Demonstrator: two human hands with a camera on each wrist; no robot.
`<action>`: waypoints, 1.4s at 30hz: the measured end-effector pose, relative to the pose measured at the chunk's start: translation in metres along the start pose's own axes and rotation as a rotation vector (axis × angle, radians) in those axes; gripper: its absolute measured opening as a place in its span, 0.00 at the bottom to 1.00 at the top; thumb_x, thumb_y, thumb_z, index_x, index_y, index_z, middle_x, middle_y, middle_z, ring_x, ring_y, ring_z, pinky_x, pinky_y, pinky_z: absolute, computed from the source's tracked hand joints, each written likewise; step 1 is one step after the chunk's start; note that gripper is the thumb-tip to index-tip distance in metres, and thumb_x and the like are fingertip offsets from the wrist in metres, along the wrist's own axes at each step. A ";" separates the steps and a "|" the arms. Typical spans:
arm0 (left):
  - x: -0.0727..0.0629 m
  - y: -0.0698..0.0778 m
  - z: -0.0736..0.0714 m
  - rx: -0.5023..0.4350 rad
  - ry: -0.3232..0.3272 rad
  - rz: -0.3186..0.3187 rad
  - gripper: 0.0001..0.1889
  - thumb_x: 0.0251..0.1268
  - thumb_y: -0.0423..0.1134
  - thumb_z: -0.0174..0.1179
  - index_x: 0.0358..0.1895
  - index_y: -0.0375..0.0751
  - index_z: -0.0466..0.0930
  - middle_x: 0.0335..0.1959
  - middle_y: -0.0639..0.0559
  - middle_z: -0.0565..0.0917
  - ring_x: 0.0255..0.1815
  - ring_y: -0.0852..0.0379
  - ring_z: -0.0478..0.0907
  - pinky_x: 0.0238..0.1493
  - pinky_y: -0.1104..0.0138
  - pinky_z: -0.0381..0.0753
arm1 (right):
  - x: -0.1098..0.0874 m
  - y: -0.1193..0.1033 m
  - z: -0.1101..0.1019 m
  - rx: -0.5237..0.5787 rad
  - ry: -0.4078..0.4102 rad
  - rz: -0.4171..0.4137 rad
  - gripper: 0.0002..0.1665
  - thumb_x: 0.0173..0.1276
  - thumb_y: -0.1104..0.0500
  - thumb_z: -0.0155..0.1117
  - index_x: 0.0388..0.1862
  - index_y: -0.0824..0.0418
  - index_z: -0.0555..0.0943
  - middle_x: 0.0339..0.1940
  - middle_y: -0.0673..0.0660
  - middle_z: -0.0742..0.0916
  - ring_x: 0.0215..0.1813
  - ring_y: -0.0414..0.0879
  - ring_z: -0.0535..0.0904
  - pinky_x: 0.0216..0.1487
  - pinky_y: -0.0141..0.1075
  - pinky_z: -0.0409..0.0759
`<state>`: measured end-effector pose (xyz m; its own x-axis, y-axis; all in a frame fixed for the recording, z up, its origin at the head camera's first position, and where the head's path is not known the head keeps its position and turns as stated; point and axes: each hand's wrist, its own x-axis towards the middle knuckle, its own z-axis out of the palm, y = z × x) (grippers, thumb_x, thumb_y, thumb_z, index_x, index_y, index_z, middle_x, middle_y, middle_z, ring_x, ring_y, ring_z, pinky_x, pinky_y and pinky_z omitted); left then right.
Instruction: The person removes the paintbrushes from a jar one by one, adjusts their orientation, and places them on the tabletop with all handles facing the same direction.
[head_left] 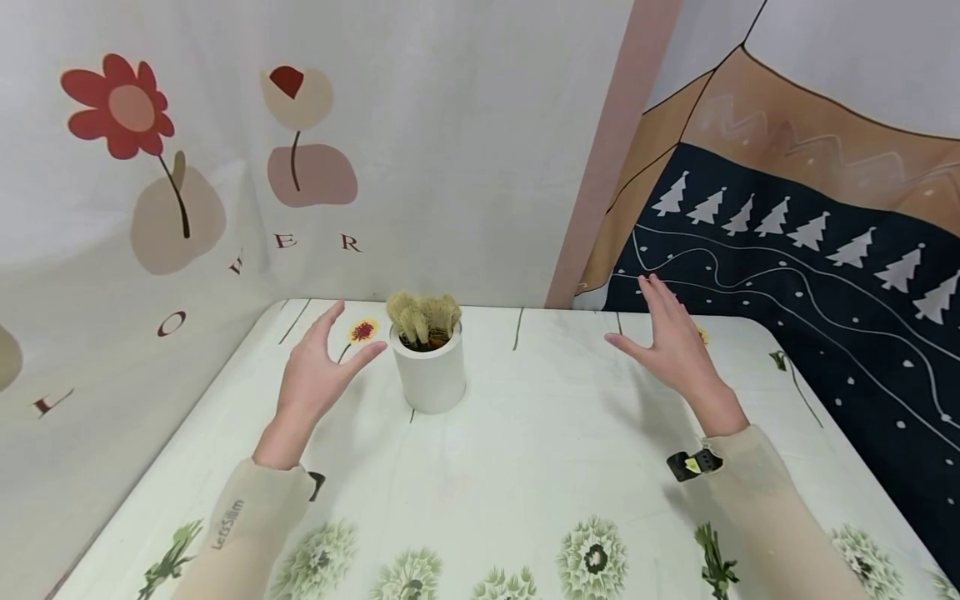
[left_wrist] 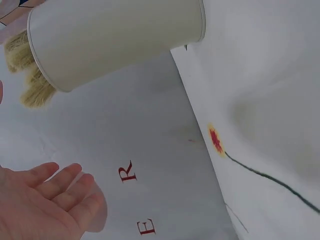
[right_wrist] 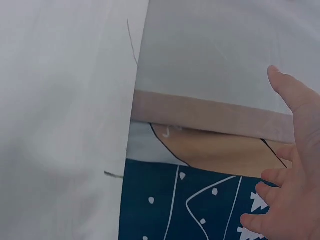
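A white cylindrical pot [head_left: 433, 379] stands upright on the table, left of the middle toward the back. Out of its top rise tufts of pale yellow bristly fibre [head_left: 422, 318], with something dark and a bit of orange at their base. My left hand [head_left: 318, 367] hovers just left of the pot, thumb toward its rim, fingers spread and holding nothing. In the left wrist view the pot [left_wrist: 117, 40] lies sideways across the top, apart from the left hand [left_wrist: 50, 202]. Well to the right, my right hand [head_left: 675, 350] is raised over the table with thumb and fingers apart, holding nothing.
A white cloth with printed flowers covers the table [head_left: 517, 450]. Behind it hangs a pale curtain [head_left: 465, 167] with flower prints and letters. At the right is a dark blue cloth [head_left: 750, 250] with white trees. Straps with small dark devices [head_left: 693, 464] sit at the wrists.
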<state>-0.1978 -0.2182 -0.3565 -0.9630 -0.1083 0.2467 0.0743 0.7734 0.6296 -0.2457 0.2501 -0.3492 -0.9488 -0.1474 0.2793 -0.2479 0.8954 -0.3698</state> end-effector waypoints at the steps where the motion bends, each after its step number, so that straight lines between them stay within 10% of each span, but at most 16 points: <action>1: -0.001 0.001 0.001 -0.011 -0.003 -0.001 0.50 0.61 0.68 0.61 0.80 0.49 0.51 0.79 0.42 0.61 0.78 0.37 0.58 0.74 0.38 0.63 | 0.000 -0.001 0.001 0.005 -0.001 0.002 0.62 0.65 0.34 0.65 0.83 0.59 0.43 0.84 0.64 0.50 0.83 0.64 0.46 0.80 0.67 0.48; 42: -0.023 0.021 0.042 -0.358 0.137 0.016 0.31 0.59 0.45 0.73 0.65 0.38 0.76 0.63 0.43 0.82 0.63 0.48 0.81 0.63 0.64 0.82 | 0.014 -0.087 0.040 0.300 -0.048 -0.094 0.49 0.68 0.43 0.67 0.80 0.57 0.57 0.82 0.58 0.61 0.83 0.56 0.54 0.80 0.60 0.60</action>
<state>-0.1850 -0.1729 -0.3800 -0.9194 -0.1992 0.3392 0.1978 0.5113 0.8363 -0.2455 0.1530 -0.3487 -0.9254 -0.2497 0.2852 -0.3749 0.7144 -0.5909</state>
